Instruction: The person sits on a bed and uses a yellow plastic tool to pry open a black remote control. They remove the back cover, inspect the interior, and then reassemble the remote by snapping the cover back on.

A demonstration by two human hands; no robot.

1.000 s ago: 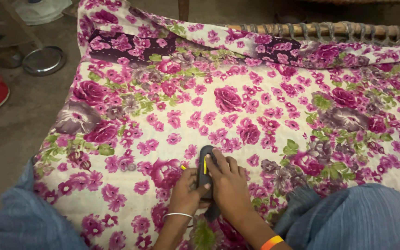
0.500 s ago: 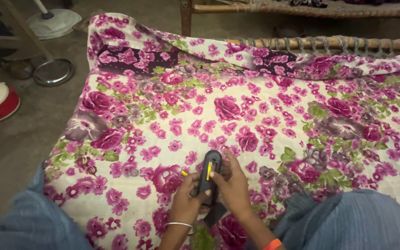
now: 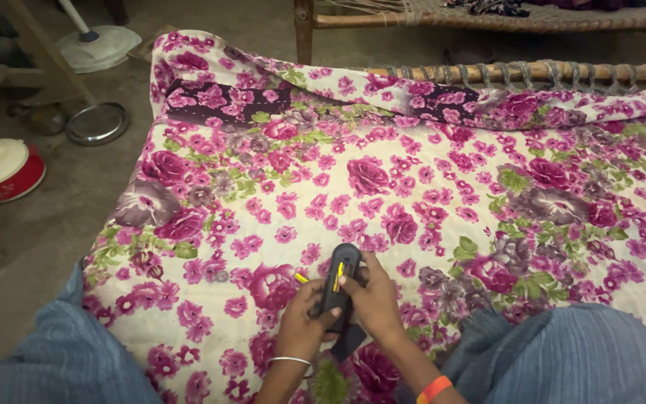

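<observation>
Two hands on one tool | left hand point(image 3: 302, 323) grasping black-and-yellow tool point(image 3: 336, 288) | right hand point(image 3: 372, 301) grasping it too | over floral bedsheet point(image 3: 413, 187)

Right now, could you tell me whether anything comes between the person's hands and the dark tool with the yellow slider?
Nothing visible does. The left hand and the right hand both grip the dark tool directly, just above the flowered bedsheet. What lies under the hands is hidden.
</observation>
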